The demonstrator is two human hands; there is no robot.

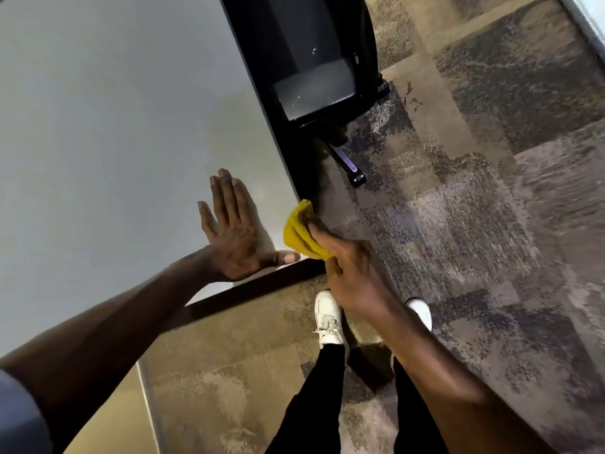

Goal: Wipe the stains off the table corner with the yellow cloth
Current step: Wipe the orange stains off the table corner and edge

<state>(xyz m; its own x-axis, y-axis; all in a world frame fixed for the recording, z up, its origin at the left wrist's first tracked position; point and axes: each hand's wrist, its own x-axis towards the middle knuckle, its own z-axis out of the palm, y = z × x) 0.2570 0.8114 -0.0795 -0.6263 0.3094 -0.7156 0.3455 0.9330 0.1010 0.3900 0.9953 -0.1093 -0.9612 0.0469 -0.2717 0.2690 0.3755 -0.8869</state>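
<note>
The yellow cloth is bunched up and pressed on the very corner of the counter, right where the two dark edges meet. That is where the stains should be, but you cannot see any from here, because the cloth covers the spot.

Your right hand holds the cloth. Its fingers are closed around the folds, with one finger laid along the top to push down. Holding it this way looks good for rubbing hard on a small spot. Your right arm comes in from off the side of the counter, with the wrist held low.

Your left hand lies flat on the counter just beside the cloth. Its fingers are spread wide and hold nothing. The thumb points at the cloth and nearly touches it. This hand seems to be there to steady you while you lean in.

Under the counter's long edge is a black office chair. Below the corner you can see your white shoes on the carpet.
</note>
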